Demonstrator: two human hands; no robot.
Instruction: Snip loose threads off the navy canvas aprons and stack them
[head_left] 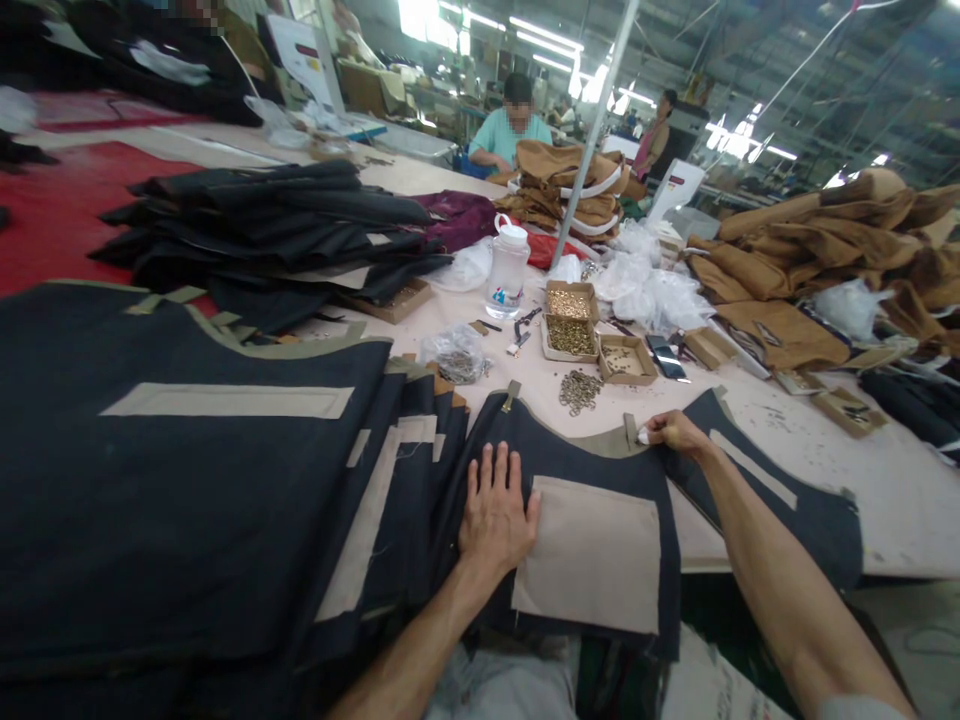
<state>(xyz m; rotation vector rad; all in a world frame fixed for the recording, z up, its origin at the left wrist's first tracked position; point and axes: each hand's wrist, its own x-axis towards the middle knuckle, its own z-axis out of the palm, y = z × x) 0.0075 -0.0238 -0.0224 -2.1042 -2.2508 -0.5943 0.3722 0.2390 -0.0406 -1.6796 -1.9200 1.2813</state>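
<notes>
Panel (589, 550) overhanging table edge (705, 565), left hand (498, 512) spread flat on it, right hand (679, 435) pinching something white (643, 435), tabletop (534, 375) showing beyond.

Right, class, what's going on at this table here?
A person's left hand lies flat on a dark cloth piece, thumb at the edge of its beige patch. The right hand pinches a small white item, too small to identify, by a tab on the cloth's upper edge. More dark pieces are piled to the left, and another dark piece lies to the right. Beyond are loose metal rings and small boxes of shiny parts.
</notes>
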